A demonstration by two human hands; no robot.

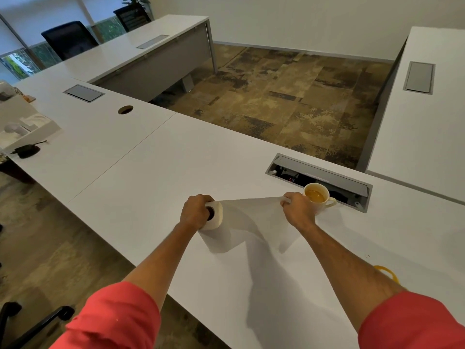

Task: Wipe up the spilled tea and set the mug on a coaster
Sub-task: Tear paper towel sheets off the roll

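Note:
A white paper towel roll (216, 230) stands upright on the white desk (156, 177). My left hand (196, 211) grips the top of the roll. My right hand (298, 210) pinches the free end of a pulled-out sheet (261, 215), which stretches between the two hands. Just behind my right hand stands a cream mug (317, 196) holding amber tea, its handle pointing right. A yellow round thing (387, 273), perhaps a coaster, peeks out beside my right forearm, mostly hidden. No spilled tea shows plainly on the desk.
An open cable hatch (319, 181) lies in the desk right behind the mug. A round cable hole (125, 110) and a closed hatch (84, 93) sit further left. Boxes and a black item (26, 150) stand at the far left. Other desks surround the carpeted floor.

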